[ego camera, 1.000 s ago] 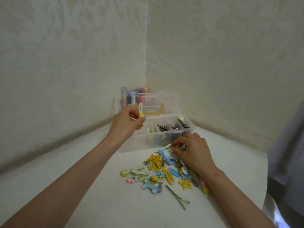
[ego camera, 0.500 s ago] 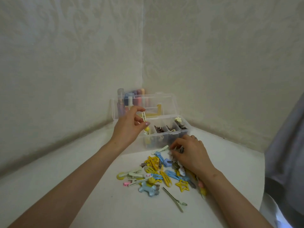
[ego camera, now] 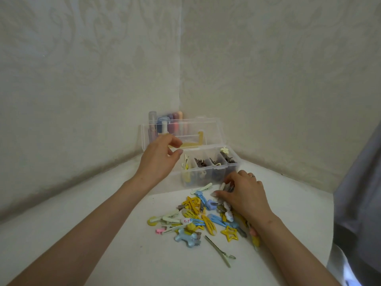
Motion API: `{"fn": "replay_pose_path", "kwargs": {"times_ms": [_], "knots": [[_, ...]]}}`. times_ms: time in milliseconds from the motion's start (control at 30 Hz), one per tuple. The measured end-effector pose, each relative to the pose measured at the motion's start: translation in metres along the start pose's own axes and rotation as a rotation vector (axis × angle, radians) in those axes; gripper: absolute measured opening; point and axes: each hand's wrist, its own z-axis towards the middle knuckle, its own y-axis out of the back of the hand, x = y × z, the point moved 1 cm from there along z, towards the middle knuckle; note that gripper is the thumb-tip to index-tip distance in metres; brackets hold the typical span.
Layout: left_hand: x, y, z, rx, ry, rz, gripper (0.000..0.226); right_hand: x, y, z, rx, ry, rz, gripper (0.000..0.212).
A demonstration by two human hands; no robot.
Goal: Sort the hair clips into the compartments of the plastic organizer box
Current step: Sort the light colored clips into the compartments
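Note:
A clear plastic organizer box (ego camera: 208,176) stands open in the corner, lid up. Its compartments hold brown and cream clips; a cream and yellow clip (ego camera: 186,163) stands in the leftmost visible one. My left hand (ego camera: 158,159) hovers just left of that compartment, fingers loosely curled and holding nothing. A pile of hair clips (ego camera: 198,217), yellow, blue and cream, lies in front of the box. My right hand (ego camera: 241,195) rests on the pile's right side, its thumb and fingertips pinching a small pale clip (ego camera: 222,187).
Coloured tubes (ego camera: 165,124) stand behind the box lid against the wall corner. A long thin metal clip (ego camera: 219,253) lies apart at the pile's near edge. Grey cloth (ego camera: 358,203) hangs at the right.
My left hand lowered the cream and yellow clip into the box's left compartment and let it go. My right hand kept picking at the pile's top right.

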Motion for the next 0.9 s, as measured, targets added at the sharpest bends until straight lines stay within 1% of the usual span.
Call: {"fn": "replay_pose_path", "kwargs": {"times_ms": [67, 200, 300, 400, 500, 633, 700, 767, 900], "knots": [[0.0, 0.0, -0.001, 0.023, -0.021, 0.024, 0.013, 0.0, 0.002, 0.0, 0.009, -0.003, 0.056, 0.039], [-0.001, -0.001, -0.004, 0.07, -0.032, 0.052, 0.011, 0.002, 0.004, 0.001, 0.018, -0.021, 0.273, 0.018], [-0.007, -0.003, -0.007, 0.093, -0.06, 0.026, 0.009, 0.005, 0.011, 0.002, 0.017, -0.064, 0.532, 0.021], [-0.017, -0.005, -0.011, 0.137, -0.103, -0.028, 0.007, 0.007, 0.018, -0.001, 0.023, -0.087, 0.793, 0.019], [-0.028, -0.009, -0.017, 0.249, -0.131, -0.054, 0.011, 0.006, 0.023, -0.001, 0.009, -0.077, 1.048, 0.014], [-0.035, -0.012, -0.024, 0.42, -0.111, -0.059, 0.022, 0.007, 0.027, -0.001, 0.042, -0.051, 1.29, 0.005], [-0.036, -0.014, -0.025, 0.444, -0.105, -0.051, 0.022, 0.008, 0.028, -0.002, 0.066, -0.047, 1.371, 0.008], [-0.035, -0.014, -0.024, 0.418, -0.101, -0.043, 0.015, 0.007, 0.028, -0.002, 0.082, -0.035, 1.404, 0.009], [-0.031, -0.01, -0.02, 0.345, -0.09, -0.073, 0.006, 0.009, 0.029, -0.003, 0.091, 0.001, 1.354, 0.003]]}}
